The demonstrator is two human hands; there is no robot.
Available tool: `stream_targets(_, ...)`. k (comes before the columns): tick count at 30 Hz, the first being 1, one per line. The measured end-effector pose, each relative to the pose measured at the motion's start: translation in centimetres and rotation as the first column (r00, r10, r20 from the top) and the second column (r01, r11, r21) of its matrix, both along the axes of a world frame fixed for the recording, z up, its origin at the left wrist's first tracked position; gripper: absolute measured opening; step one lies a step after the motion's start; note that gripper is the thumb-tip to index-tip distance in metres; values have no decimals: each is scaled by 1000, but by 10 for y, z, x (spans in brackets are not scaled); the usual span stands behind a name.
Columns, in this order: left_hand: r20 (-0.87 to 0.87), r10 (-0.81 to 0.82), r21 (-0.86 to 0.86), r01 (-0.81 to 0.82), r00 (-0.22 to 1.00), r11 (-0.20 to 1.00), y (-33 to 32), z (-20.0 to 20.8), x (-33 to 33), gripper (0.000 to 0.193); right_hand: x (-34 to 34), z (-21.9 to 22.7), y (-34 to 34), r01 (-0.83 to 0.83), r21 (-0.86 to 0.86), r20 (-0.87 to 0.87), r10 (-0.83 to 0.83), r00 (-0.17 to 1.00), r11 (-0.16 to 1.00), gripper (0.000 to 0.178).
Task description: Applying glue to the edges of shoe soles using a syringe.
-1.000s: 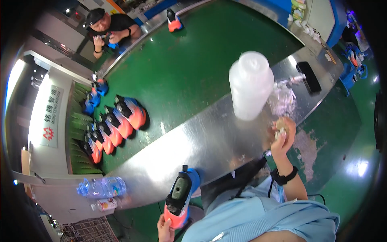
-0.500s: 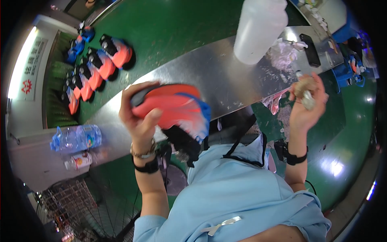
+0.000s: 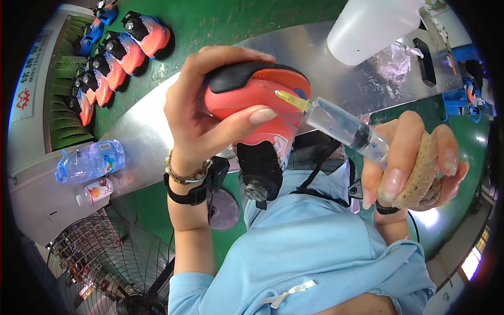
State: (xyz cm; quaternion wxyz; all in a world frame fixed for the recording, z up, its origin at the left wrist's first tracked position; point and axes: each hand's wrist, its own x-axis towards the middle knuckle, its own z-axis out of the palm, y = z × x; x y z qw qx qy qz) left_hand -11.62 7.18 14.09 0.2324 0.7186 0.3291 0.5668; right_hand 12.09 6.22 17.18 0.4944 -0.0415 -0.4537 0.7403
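Note:
My left hand (image 3: 191, 107) grips a coral shoe (image 3: 257, 100), thumb across its side and fingers over its far edge. The shoe has a black textured sole piece and hangs with its black upper part pointing down toward me. In my right hand (image 3: 403, 144) are a clear syringe (image 3: 336, 125) and a worn tan sponge-like pad (image 3: 417, 176). The yellow needle tip (image 3: 291, 100) points left at the shoe, close to the coral side; whether it touches cannot be told. Fingers hide the syringe's rear end.
A metal bench (image 3: 278, 44) runs across, bearing a large white jug (image 3: 367, 31), crumpled whitish material (image 3: 394, 63) and a black phone-like object (image 3: 424, 62). Several coral shoes (image 3: 147, 34) stand at the far left. Bottles (image 3: 94, 160) lie on the left; a wire-caged fan (image 3: 110, 262) stands lower left.
My right hand has come left and closer, bringing the syringe plainly into sight beside the shoe. The shoe has moved slightly right and turned.

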Motion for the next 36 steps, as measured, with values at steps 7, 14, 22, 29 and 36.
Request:
stream_targets(7, -170, -47, -60, 37, 984, 998, 12, 0, -5, 63, -4, -7, 16, 17, -120, 14, -15, 1000, 993, 10)
stream_targets(14, -89, 67, -205, -84, 994, 975, 25, -8, -10, 68, -8, -22, 30, 60, -119, 66, -52, 996, 991, 13)
stream_targets(22, -51, 132, -179, -139, 990, 974, 42, -24, -30, 54, -14, -45, 36, 88, -122, 108, -75, 991, 989, 17)
stream_targets(29, -11, 232, -98, -232, 973, 968, 50, -40, -38, 54, -16, -60, 38, 121, -90, 157, -106, 982, 989, 21)
stream_targets(36, -96, 298, -27, -302, 950, 953, 51, -45, -43, 48, -14, -73, 36, 136, -67, 199, -121, 972, 988, 28)
